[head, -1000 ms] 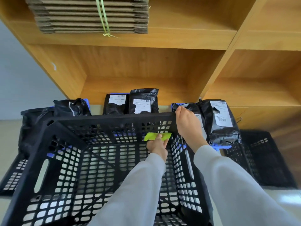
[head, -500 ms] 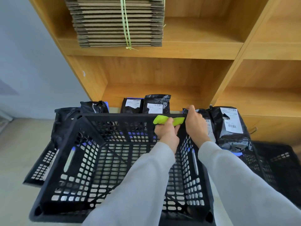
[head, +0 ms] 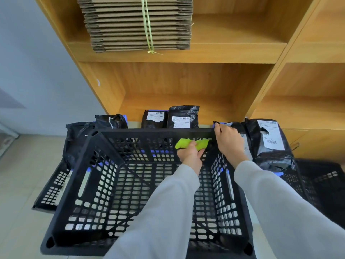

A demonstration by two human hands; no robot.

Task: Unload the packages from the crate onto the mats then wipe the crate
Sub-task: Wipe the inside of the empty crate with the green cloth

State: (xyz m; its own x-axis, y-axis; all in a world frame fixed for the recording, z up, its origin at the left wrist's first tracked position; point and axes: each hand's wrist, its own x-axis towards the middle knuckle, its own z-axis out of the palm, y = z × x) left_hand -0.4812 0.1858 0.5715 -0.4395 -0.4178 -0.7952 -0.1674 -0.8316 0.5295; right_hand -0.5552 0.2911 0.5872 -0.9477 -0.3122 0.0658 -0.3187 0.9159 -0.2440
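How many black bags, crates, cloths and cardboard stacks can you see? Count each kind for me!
Black bags: 6, at
Crates: 1
Green cloths: 1
Cardboard stacks: 1
Total: 9

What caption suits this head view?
Left hand wipes the empty black plastic crate with a green cloth; right hand grips its rim.

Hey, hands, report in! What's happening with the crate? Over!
Left hand grips green cloth, wiping far inside wall. Right hand holds crate corner. Crate empty. Nothing blocking.
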